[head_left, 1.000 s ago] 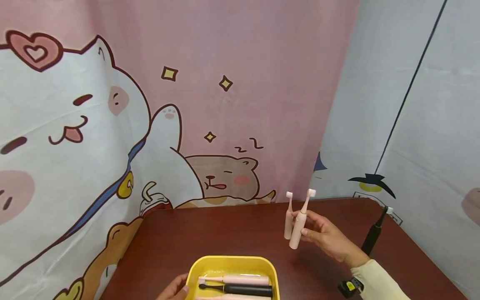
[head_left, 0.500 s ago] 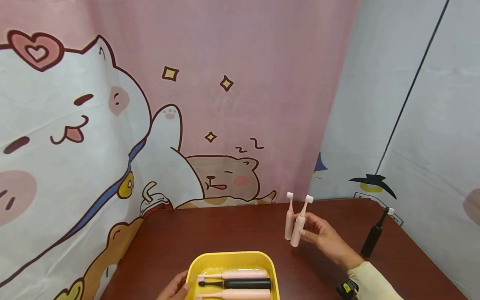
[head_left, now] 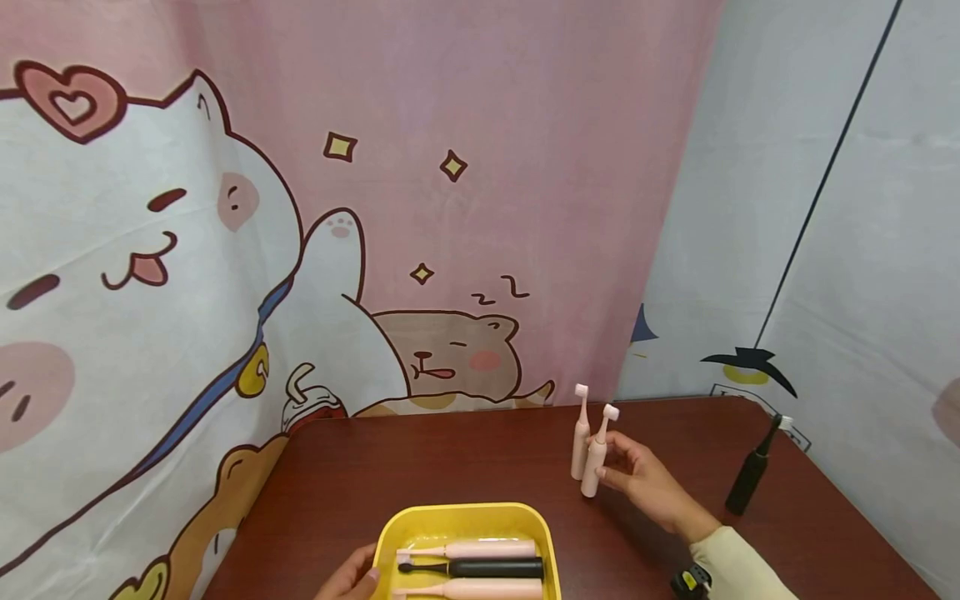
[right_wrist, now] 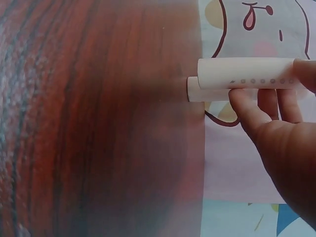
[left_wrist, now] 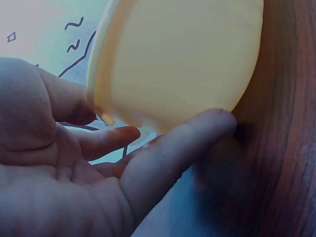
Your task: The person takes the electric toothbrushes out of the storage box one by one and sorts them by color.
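My right hand pinches the handle of a pale pink electric toothbrush, held nearly upright with its brush head up. In the right wrist view, thumb and fingers lie on opposite sides of its handle; I cannot tell whether its base touches the table. Close behind it on the left stands a second pale pink toothbrush. At the lower centre, my left hand grips the left side of a yellow tray. Inside lie a pink toothbrush, a black one and another pink one.
A black electric toothbrush stands upright on the right of the dark red-brown table. Curtains with cartoon animals hang behind the table and along its sides.
The right hand has brought the pink toothbrush slightly down and left, and its brush head now sits lower. The yellow tray has shifted a little up in the view, with the left hand still on it.
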### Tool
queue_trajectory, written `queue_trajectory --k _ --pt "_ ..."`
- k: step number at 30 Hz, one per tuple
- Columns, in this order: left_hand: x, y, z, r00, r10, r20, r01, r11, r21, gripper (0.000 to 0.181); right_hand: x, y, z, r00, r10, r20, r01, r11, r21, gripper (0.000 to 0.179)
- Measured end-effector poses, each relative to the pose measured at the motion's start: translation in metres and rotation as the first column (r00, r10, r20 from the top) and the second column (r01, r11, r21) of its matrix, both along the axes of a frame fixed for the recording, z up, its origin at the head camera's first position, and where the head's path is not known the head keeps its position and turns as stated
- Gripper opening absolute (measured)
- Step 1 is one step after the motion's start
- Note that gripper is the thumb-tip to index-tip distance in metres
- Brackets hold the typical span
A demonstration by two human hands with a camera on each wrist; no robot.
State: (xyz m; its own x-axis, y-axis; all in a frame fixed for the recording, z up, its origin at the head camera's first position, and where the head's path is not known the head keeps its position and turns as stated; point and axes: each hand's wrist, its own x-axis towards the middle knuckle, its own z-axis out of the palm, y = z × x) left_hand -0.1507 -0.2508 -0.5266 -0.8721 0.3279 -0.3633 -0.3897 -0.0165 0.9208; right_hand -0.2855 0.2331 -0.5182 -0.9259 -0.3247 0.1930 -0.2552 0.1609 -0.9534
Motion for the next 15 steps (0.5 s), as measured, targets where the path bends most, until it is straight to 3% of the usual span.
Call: queue_trajectory --k 7,15 --pt "0.0012 0.0002 -0.0030 0.999 -0.015 -0.031 0.016 0.999 0.028 0.074 -0.0016 -0.0012 -0.0037 1.000 -0.008 -0.024 0.009 1.000 0.017 0.039" --pt "0.0018 0.0006 -0.0052 0.996 -0.027 -0.089 0.033 0.998 0.060 0.071 -0.0016 -0.0036 -0.0077 1.000 -0.026 0.018 0.025 0.999 0.025 0.040"
